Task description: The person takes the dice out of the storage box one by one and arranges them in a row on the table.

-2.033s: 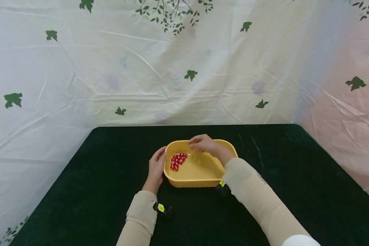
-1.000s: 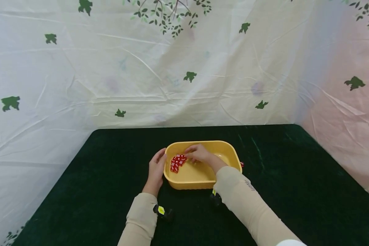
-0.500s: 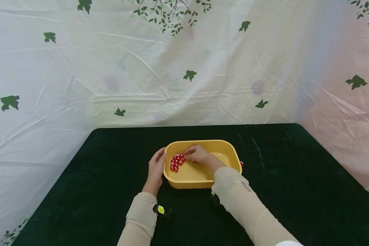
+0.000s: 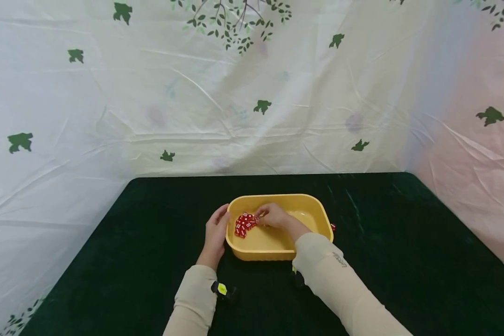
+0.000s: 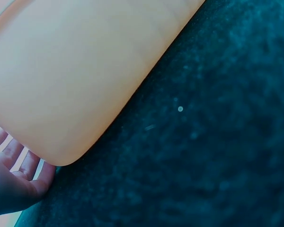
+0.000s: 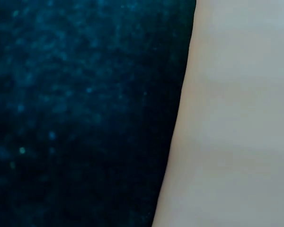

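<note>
A yellow plastic tub [image 4: 277,252] stands on the dark green table. Several small red dice [image 4: 243,224] lie heaped in its left end. My right hand [image 4: 270,216] reaches into the tub, its curled fingers at the pile; whether they pinch a die is hidden. My left hand [image 4: 216,229] rests flat against the tub's left outer wall, fingers straight. The left wrist view shows that yellow tub wall [image 5: 80,71] with fingers [image 5: 14,175] beneath it. The right wrist view shows only the pale tub side [image 6: 241,123] and the cloth.
One red die [image 4: 332,227] lies on the green cloth [image 4: 403,261] just outside the tub's right rim. A white sheet printed with leaves [image 4: 252,93] closes off the back and both sides of the table.
My right hand dropped from above the tub's far rim down into the tub and moved to the dice heap. The left hand stayed on the wall.
</note>
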Demonstrator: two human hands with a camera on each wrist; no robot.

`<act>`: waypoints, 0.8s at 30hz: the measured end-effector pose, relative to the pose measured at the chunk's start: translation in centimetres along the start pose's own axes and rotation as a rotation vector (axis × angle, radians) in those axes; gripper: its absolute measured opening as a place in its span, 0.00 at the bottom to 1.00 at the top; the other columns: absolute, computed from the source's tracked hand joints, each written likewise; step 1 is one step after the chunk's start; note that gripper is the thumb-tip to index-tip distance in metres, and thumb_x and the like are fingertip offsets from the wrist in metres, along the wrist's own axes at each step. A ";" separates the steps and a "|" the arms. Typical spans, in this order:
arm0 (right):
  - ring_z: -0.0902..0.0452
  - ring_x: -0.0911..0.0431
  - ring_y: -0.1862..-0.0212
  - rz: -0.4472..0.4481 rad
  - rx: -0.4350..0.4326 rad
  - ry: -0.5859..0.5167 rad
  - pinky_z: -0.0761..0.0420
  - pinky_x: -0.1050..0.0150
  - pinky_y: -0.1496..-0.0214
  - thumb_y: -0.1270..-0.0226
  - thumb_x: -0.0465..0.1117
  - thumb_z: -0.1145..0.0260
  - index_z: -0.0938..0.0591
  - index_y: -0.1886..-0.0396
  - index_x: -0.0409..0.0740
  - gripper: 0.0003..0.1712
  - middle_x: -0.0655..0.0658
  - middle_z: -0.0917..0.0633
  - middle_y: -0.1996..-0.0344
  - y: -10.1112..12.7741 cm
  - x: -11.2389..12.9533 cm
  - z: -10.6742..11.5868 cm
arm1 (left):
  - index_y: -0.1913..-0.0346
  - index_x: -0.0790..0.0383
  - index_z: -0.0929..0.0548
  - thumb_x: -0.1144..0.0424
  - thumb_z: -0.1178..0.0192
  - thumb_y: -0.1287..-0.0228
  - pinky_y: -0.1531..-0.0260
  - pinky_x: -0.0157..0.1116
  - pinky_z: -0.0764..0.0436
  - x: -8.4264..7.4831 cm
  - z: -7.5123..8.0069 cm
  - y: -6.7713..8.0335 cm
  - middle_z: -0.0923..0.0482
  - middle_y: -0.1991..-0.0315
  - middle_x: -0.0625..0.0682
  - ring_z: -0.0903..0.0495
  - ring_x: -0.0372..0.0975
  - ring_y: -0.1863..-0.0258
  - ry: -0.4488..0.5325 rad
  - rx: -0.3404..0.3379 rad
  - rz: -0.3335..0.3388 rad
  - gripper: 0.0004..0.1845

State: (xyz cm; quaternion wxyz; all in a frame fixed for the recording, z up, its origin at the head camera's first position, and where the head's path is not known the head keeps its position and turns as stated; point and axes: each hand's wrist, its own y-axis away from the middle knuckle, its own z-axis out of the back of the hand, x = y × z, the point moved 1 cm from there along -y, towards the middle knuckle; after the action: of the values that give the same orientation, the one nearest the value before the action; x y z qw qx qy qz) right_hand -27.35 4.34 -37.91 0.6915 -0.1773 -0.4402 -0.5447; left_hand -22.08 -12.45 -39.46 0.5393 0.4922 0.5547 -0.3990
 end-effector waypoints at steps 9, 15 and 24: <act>0.32 0.55 0.75 -0.008 0.008 0.012 0.29 0.68 0.75 0.44 0.34 0.39 0.21 0.66 0.41 0.06 0.45 0.26 0.73 0.2 -0.1 0.0 | 0.44 0.58 0.32 0.61 0.53 0.36 0.49 0.40 0.34 0.0 0.0 0.0 0.35 0.45 0.53 0.34 0.43 0.48 0.001 -0.006 -0.010 0.18; 0.33 0.56 0.76 0.011 0.022 0.031 0.30 0.68 0.76 0.44 0.34 0.40 0.21 0.67 0.40 0.05 0.46 0.26 0.73 0.4 0.1 0.3 | 0.44 0.57 0.32 0.60 0.53 0.36 0.49 0.39 0.34 -0.1 -0.1 0.2 0.35 0.45 0.52 0.34 0.43 0.48 -0.015 -0.009 0.003 0.18; 0.30 0.54 0.79 0.032 0.047 -0.030 0.28 0.66 0.77 0.44 0.34 0.40 0.21 0.65 0.36 0.07 0.43 0.24 0.77 1.0 0.7 1.1 | 0.44 0.58 0.32 0.59 0.53 0.36 0.49 0.40 0.35 -0.2 -0.1 0.3 0.35 0.45 0.53 0.35 0.43 0.47 0.003 -0.003 0.013 0.18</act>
State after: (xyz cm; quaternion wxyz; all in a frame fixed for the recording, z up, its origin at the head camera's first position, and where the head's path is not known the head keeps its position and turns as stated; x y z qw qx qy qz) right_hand -26.88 5.05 -36.54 0.6973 -0.1764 -0.4603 -0.5204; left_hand -21.84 -12.27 -39.23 0.5417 0.4955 0.5530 -0.3941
